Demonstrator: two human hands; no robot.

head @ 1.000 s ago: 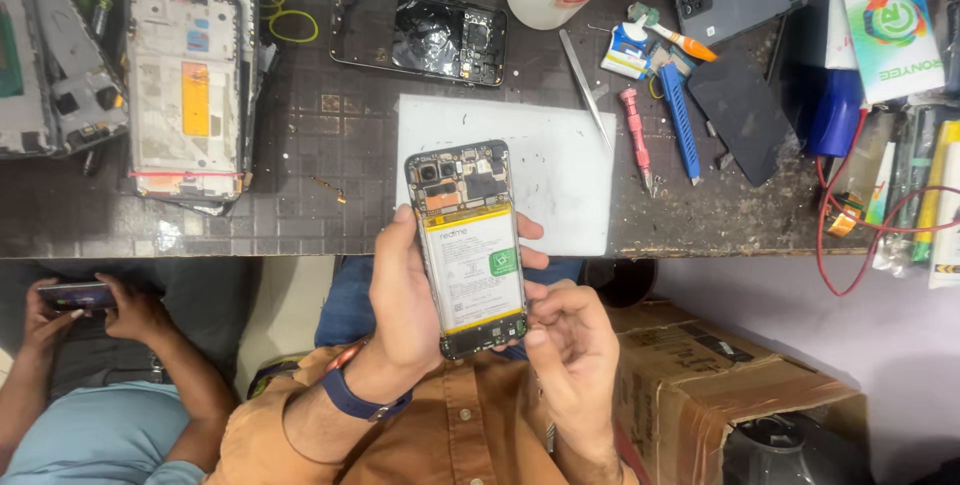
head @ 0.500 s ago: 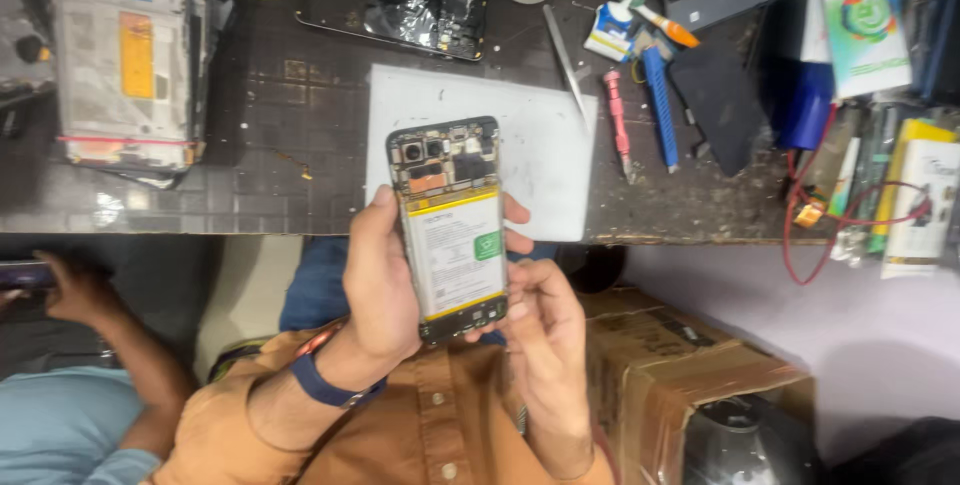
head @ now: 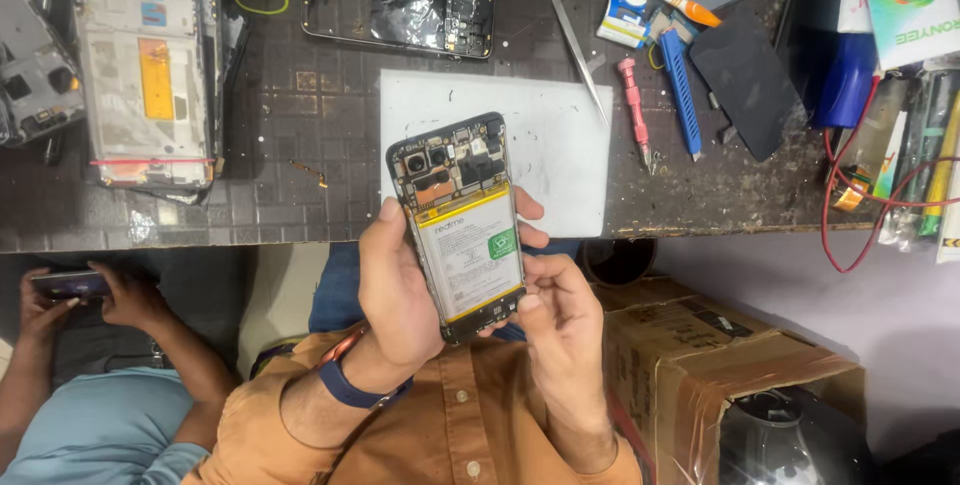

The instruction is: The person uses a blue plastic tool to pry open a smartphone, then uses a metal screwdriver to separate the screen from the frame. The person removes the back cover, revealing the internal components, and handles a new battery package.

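I hold an opened smartphone [head: 460, 220] with its back cover off, so the white battery and the camera modules show. My left hand [head: 395, 290] grips the phone along its left edge, fingers wrapped behind to its right side. My right hand [head: 560, 320] rests at the phone's lower right corner, its thumb pressing near the bottom edge. The phone hovers over the near edge of a dark workbench [head: 300, 195], above a white sheet [head: 560, 145].
On the bench lie a dismantled phone frame [head: 150, 75], another opened phone [head: 400, 0], tweezers [head: 580, 55], a red screwdriver [head: 635, 110], a blue tool [head: 680, 90] and red wire [head: 850, 195]. A cardboard box [head: 700, 365] stands at my right. A seated person's hands [head: 70, 295] hold a phone at left.
The view has shifted slightly. The phone stays in both hands, and my right thumb has settled at its lower right corner.
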